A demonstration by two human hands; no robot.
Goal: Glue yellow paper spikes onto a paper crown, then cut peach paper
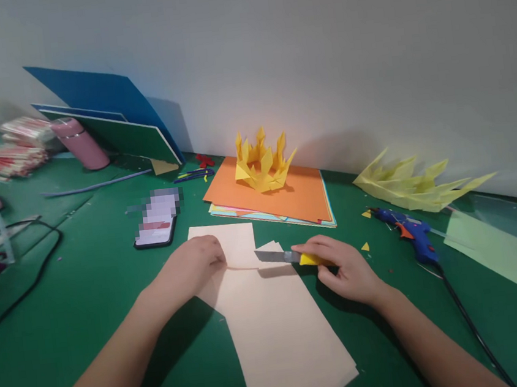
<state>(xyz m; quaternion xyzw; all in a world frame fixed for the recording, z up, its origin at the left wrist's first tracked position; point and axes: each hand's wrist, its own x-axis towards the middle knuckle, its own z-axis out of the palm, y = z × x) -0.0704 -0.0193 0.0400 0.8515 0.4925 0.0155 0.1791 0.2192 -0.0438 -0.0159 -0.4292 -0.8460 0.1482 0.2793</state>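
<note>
In the middle of the table lie pale cream sheets of paper, one long piece towards me and a smaller piece reaching out at the far left. My left hand rests on the smaller piece, its fingers curled and closed at a raised paper edge. My right hand is wrapped round a yellow-handled utility knife. The knife's blade is out, points left and sits just over the paper near a slit. Whether the blade touches the paper I cannot tell.
Behind the paper, a yellow folded-paper crown stands on an orange paper stack. A phone lies left. To the right are a blue glue gun with a cord and a pale yellow paper piece. A pink bottle leans against boards.
</note>
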